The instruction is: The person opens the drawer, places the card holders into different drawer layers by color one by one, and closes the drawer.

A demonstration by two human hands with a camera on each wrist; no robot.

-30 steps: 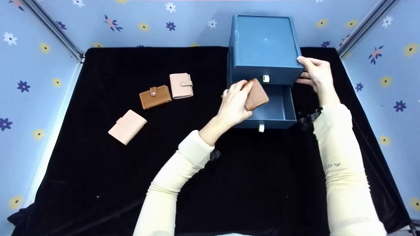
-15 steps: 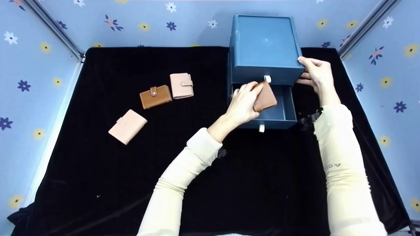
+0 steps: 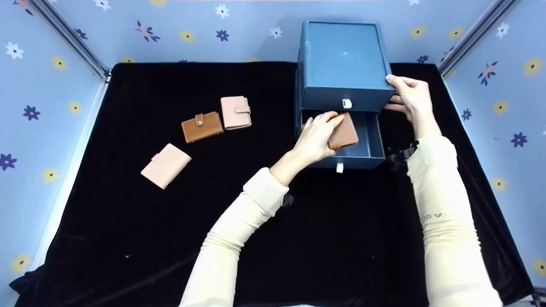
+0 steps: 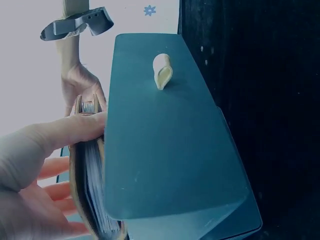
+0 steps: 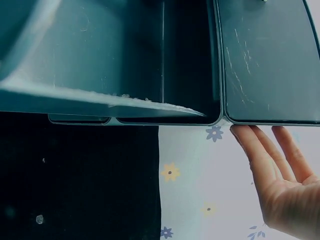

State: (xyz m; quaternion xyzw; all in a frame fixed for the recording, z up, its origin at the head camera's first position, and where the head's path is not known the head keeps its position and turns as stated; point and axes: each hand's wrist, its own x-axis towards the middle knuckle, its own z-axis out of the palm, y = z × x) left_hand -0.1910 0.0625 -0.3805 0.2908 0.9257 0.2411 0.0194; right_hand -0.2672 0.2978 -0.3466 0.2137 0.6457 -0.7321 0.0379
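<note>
"Where was the wallet [image 3: 346, 132]?"

"In the left hand [image 3: 315, 137]. I saw the thumb on one side and fingers on the other, gripping it at the pulled-out drawer [image 3: 362, 162]. I couldn't tell whether it touched the drawer's floor."

"And the right hand [image 3: 411, 97]?"

"It grasped nothing. I had its fingers straight against the side of the cabinet [image 3: 345, 55], thumb at the top front corner."

"How far along was it?"

"I judged that wallet nearly placed, the letting go not yet done. Three others lay on the cloth [image 3: 128, 221], out of either hand: the near pink wallet [image 3: 166, 166], the brown wallet [image 3: 202, 128] and the far pink wallet [image 3: 233, 115]. The drawer hadn't been pushed in, either."
</note>
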